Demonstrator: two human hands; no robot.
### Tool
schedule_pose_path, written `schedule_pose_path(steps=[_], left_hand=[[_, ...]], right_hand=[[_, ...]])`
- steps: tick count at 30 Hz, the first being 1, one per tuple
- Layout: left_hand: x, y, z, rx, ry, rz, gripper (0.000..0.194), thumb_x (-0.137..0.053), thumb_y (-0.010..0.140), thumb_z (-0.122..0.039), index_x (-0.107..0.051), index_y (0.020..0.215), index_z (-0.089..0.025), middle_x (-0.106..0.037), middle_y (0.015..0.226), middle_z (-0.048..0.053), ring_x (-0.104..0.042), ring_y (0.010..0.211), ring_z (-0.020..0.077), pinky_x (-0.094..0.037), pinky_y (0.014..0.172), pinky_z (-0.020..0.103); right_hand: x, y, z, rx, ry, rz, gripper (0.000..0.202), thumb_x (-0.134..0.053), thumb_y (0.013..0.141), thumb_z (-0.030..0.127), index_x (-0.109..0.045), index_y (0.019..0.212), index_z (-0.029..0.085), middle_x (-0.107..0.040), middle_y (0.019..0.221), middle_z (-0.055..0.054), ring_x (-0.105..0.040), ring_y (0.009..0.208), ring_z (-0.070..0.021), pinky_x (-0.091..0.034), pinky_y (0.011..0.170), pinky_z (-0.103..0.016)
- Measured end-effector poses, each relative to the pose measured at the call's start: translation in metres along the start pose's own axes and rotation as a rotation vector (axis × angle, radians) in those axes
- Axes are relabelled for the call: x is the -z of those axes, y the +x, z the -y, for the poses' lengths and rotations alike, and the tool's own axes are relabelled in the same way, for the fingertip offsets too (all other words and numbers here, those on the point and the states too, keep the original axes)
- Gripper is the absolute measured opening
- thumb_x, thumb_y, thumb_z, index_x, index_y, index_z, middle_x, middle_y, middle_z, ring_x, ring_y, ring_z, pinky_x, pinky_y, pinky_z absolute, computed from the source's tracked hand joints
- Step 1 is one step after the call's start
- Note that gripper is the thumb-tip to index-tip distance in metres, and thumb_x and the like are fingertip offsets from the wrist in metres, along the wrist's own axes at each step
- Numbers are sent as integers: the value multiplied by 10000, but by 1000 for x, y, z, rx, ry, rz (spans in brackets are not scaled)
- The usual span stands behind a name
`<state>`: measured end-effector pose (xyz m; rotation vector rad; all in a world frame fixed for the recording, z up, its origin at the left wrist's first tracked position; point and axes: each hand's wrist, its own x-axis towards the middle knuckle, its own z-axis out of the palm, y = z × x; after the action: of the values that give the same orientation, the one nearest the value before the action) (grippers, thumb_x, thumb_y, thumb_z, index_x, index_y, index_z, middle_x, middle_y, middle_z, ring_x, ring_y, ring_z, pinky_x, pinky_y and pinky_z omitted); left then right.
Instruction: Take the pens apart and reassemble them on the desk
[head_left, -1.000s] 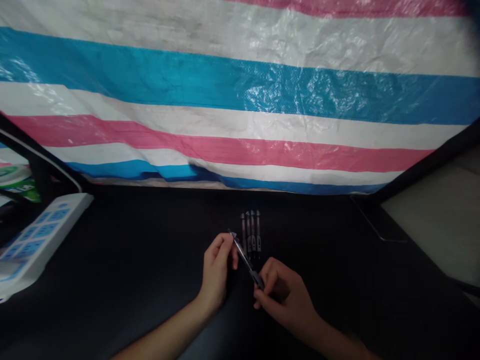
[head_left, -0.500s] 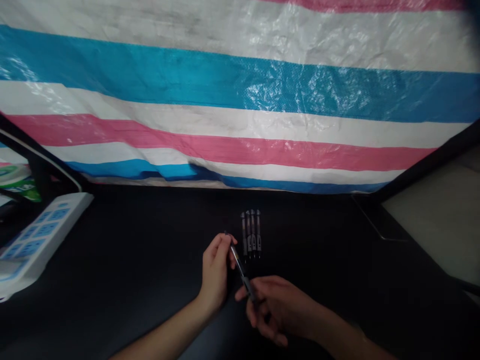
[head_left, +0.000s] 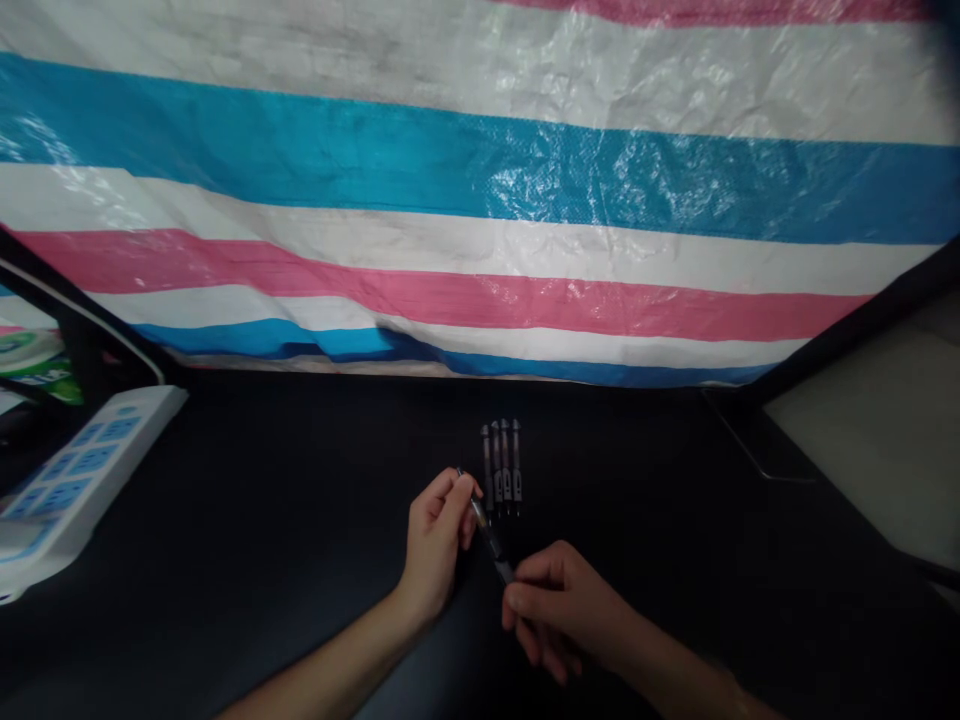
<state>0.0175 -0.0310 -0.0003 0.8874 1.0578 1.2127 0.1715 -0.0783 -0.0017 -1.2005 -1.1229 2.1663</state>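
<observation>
A slim pen with a dark grip and clear barrel slants between my two hands above the black table. My left hand pinches its upper end between thumb and fingers. At the lower end, the thumb and forefinger of my right hand close on the pen, covering its tip; the other fingers curl loosely below. Just beyond my hands, several similar pens lie side by side in a row, their thin tips toward me.
A white power strip with blue sockets lies on the black table at the left. Striped plastic sheeting hangs along the back. A green and white package shows at the far left, and a thin dark plate at the right.
My right thumb and forefinger have closed on the pen's lower end, where the fingers were more spread before. My left hand and the pen have shifted slightly right.
</observation>
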Motion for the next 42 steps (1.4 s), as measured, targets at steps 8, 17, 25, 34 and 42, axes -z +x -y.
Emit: schedule_pose_path(steps=[8, 17, 25, 34, 42], left_hand=[[1, 0, 3, -35, -40, -40, 331, -650, 814, -391, -488, 628, -170, -362, 457, -81, -294, 411, 51, -244, 417, 174], [2, -1, 7, -68, -5, 81, 303, -565, 873, -438, -556, 739, -166, -465, 502, -51, -394, 441, 67, -331, 447, 174], [2, 9, 8, 48, -95, -34, 307, -609, 825, -456, -549, 724, -172, -410, 465, -76, -357, 408, 63, -301, 416, 162], [2, 11, 7, 65, -69, -27, 303, -625, 809, -451, -559, 717, -169, -423, 464, -74, -363, 412, 60, -303, 421, 157], [2, 12, 6, 60, -66, -30, 302, -615, 821, -442, -553, 714, -166, -416, 464, -74, -364, 416, 60, -305, 421, 157]], right_hand=[[-4, 3, -4, 20, -114, -147, 258, -595, 759, 301, -553, 567, 134, -560, 448, 24, -478, 287, -56, -275, 246, -114], [-3, 5, -8, 70, -10, -55, 380, -732, 687, 431, -466, 767, 172, -607, 520, 27, -520, 322, -92, -347, 294, -144], [6, 7, -9, 67, 235, 59, 344, -593, 836, 458, -546, 819, 117, -617, 622, -27, -586, 493, -98, -453, 428, -178], [6, 8, -5, 20, 222, 88, 388, -539, 860, 490, -567, 948, 114, -628, 720, -52, -602, 558, -114, -462, 441, -195], [5, 5, -4, 47, 241, 89, 391, -612, 817, 476, -512, 990, 141, -650, 751, -59, -624, 587, -135, -468, 435, -199]])
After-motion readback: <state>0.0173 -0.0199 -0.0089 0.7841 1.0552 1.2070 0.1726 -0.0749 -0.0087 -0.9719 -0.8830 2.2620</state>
